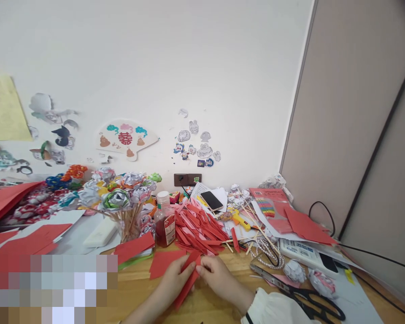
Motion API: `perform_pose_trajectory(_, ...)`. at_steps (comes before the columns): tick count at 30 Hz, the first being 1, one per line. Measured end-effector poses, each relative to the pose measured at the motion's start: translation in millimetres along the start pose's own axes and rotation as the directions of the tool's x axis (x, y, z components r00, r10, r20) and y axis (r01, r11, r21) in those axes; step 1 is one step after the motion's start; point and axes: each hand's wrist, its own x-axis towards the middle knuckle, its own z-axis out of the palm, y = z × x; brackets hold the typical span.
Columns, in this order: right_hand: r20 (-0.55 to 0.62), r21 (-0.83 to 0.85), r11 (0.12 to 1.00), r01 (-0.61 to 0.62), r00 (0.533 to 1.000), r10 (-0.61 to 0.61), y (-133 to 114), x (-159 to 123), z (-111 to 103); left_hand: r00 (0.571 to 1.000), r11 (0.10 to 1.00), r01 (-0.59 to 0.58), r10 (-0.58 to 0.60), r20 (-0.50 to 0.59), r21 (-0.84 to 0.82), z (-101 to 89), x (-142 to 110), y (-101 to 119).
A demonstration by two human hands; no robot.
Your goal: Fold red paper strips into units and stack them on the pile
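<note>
Between my two hands is a narrow folded strip of red paper (188, 286), slanting down toward me over the wooden table. My left hand (176, 275) pinches it from the left, thumb on top. My right hand (215, 275) grips its upper right edge between thumb and fingers. Flat on the table beside my left hand lies a red paper piece (162, 263). Just beyond my hands rises a heap of red folded paper strips (202, 227), with some pink ones in it.
A bottle of red liquid (165, 222) stands left of the heap, near a holder of sticks with paper flowers (116, 199). To the right are a yellow glue gun (239, 219), a phone (212, 201), a beaded cord (266, 253) and large black-handled scissors (299, 292).
</note>
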Motion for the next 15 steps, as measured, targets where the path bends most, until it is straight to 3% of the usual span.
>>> perform_pose_trajectory(5,0.009,0.126,0.990,-0.067,0.998,0.066,-1.3,-1.1,-0.6,0.996,0.998,0.040,-0.036,0.084,-0.045,1.0,-0.4,-0.3)
perform_pose_trajectory(15,-0.076,0.127,0.990,-0.054,0.995,0.064,-5.4,-2.2,-2.1,0.982,0.992,0.100,-0.085,0.169,-0.078,2.5,-5.2,6.4)
